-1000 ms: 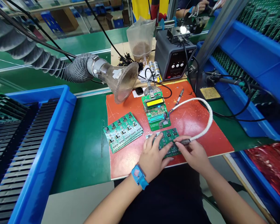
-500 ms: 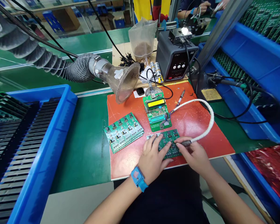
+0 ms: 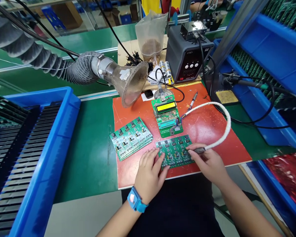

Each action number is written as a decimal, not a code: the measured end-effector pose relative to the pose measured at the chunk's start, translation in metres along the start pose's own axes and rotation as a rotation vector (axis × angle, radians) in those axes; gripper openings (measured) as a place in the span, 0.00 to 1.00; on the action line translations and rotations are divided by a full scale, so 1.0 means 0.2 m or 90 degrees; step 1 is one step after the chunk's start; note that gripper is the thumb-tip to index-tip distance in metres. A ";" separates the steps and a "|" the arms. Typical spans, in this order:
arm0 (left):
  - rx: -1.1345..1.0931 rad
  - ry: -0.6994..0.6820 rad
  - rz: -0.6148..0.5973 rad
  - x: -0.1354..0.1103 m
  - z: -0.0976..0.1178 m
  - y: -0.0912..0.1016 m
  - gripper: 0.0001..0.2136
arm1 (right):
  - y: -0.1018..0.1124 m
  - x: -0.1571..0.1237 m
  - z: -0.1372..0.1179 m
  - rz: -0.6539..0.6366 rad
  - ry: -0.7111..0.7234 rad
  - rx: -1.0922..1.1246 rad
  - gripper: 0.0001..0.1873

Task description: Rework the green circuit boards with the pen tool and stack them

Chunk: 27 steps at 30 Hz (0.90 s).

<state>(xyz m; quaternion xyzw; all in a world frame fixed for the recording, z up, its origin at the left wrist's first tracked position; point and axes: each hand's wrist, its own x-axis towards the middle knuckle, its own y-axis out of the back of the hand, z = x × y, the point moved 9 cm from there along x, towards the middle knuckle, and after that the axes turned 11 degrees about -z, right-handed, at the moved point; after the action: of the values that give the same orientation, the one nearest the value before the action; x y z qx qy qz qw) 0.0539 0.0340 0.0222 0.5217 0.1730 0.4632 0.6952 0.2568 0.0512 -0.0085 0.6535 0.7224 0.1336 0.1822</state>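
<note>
1. Green table [image 3: 88,148] carries an orange mat [image 3: 207,131], with a stack of circuit boards [image 3: 130,138] and an LCD test board [image 3: 167,115] on it.
2. Left hand [image 3: 149,177], in a blue wrist strap [image 3: 135,199], has just moved off the loose circuit board [image 3: 175,149]; it sits open at the board's near-left edge.
3. Right hand [image 3: 208,164] pinches a probe [image 3: 199,150] on a white-sleeved cable [image 3: 219,135], its tip over the board's right side.
4. Loose circuit board lies flat on the mat's near edge, now mostly uncovered.

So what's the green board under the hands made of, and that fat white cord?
The green board looks like stiff fibreglass under a glossy green coating; shiny solder spots dot it, though the core is hidden. The white cord looks like soft woven fabric sleeving, since its surface looks fuzzy.
</note>
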 end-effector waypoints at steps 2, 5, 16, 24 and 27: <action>-0.002 -0.002 0.001 0.00 0.00 0.00 0.18 | 0.00 0.00 0.01 -0.006 -0.010 0.008 0.09; -0.002 -0.001 0.003 0.00 0.00 0.00 0.18 | 0.01 0.00 0.01 0.013 -0.023 0.002 0.10; -0.001 0.004 -0.001 -0.01 0.01 0.01 0.19 | 0.02 0.00 -0.01 0.057 -0.018 -0.053 0.10; 0.006 0.007 -0.007 0.00 0.01 0.00 0.19 | 0.02 -0.01 0.01 0.048 -0.033 -0.028 0.12; 0.007 0.004 -0.006 -0.01 0.01 0.00 0.19 | 0.01 0.00 0.02 0.034 -0.022 0.003 0.13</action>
<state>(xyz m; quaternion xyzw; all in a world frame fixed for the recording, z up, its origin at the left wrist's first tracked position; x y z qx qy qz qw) 0.0538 0.0325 0.0231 0.5231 0.1799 0.4607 0.6941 0.2605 0.0504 -0.0102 0.6753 0.7016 0.1255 0.1894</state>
